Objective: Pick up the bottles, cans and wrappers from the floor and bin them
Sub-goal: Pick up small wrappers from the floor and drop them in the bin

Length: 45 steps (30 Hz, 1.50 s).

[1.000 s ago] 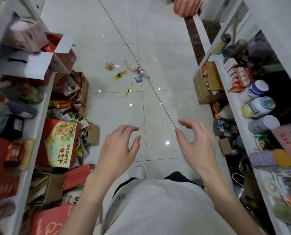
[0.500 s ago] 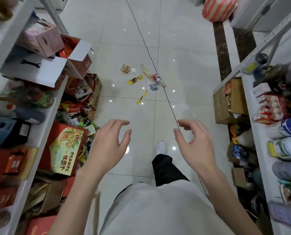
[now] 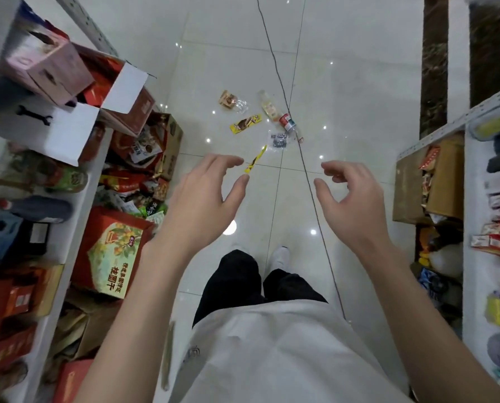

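Both the left hand [image 3: 202, 196] and right hand [image 3: 350, 205] are empty with fingers loosely spread, and the nearest litter, a yellow stick wrapper [image 3: 256, 162], lies on the floor [image 3: 344, 82] ahead, pointing away-and-right, closer to the left one I'd say.

I am holding both arms out ahead of the torso, raised over the floor and touching nothing. The bare left forearm [image 3: 144, 301] is reaching up from the lower left, and the bare left hand [image 3: 205, 193] is showing its back to the camera, fingers [image 3: 228, 161] loosely bent forward and the thumb [image 3: 237, 193] spreading out to the right. The bare right forearm [image 3: 417, 301] is coming in from the lower right. The bare right hand [image 3: 350, 205] is mirroring the other, its fingers [image 3: 339, 167] curling loosely inward and its thumb [image 3: 324, 193] pointing left. Both hands are gripping nothing, with a wide gap between them, at about the same height.
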Each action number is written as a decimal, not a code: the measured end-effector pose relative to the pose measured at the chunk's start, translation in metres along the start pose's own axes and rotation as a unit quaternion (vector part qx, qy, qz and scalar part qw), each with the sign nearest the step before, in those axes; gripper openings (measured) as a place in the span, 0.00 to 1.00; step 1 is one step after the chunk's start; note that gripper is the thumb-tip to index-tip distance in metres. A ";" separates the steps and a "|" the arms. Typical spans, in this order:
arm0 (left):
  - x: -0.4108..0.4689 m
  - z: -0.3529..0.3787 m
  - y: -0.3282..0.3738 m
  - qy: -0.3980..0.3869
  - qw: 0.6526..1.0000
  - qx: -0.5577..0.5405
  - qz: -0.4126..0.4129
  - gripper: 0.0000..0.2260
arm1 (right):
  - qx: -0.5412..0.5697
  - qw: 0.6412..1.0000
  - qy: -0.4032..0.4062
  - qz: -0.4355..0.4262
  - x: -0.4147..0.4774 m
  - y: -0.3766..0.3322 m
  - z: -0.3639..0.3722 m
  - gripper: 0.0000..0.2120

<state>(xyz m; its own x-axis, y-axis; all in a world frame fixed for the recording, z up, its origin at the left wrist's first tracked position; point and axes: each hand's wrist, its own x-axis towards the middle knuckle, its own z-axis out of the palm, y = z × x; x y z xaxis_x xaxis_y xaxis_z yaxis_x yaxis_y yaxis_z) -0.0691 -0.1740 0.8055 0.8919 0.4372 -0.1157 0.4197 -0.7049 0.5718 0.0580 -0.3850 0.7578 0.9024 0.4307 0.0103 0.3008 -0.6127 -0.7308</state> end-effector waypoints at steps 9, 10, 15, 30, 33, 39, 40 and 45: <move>0.095 -0.005 -0.091 -0.032 0.996 -0.012 -0.078 0.15 | -0.014 0.998 -0.045 0.044 0.117 -0.014 0.065 0.13; 0.108 -0.006 -0.101 -0.035 0.996 -0.011 -0.082 0.15 | -0.014 0.998 -0.047 0.050 0.131 -0.019 0.073 0.13; 0.179 -0.004 -0.148 -0.063 0.994 -0.008 -0.091 0.15 | -0.004 0.996 -0.053 0.067 0.200 -0.034 0.121 0.13; 0.436 0.191 -0.236 -0.034 0.999 -0.004 -0.029 0.14 | 0.006 0.999 -0.003 0.050 0.385 0.142 0.288 0.12; 0.480 0.270 -0.281 -0.017 1.000 -0.022 -0.010 0.14 | -0.011 0.999 -0.002 0.035 0.410 0.226 0.351 0.14; 0.537 0.431 -0.382 -0.020 1.000 -0.011 -0.004 0.14 | -0.058 0.998 -0.017 0.018 0.436 0.396 0.484 0.14; 0.543 0.456 -0.397 -0.022 1.000 -0.008 -0.006 0.15 | -0.063 0.998 -0.017 0.012 0.439 0.421 0.502 0.15; 0.558 0.570 -0.457 -0.055 0.998 0.013 -0.011 0.16 | -0.084 0.996 -0.028 0.000 0.448 0.518 0.577 0.14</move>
<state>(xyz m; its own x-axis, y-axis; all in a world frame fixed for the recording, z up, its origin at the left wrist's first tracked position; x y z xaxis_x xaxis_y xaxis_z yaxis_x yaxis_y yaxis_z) 0.3325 0.0742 0.0167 0.8946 0.3901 -0.2180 0.4431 -0.7103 0.5469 0.4402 -0.1271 -0.0101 0.8857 0.4632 -0.0310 0.3518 -0.7133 -0.6062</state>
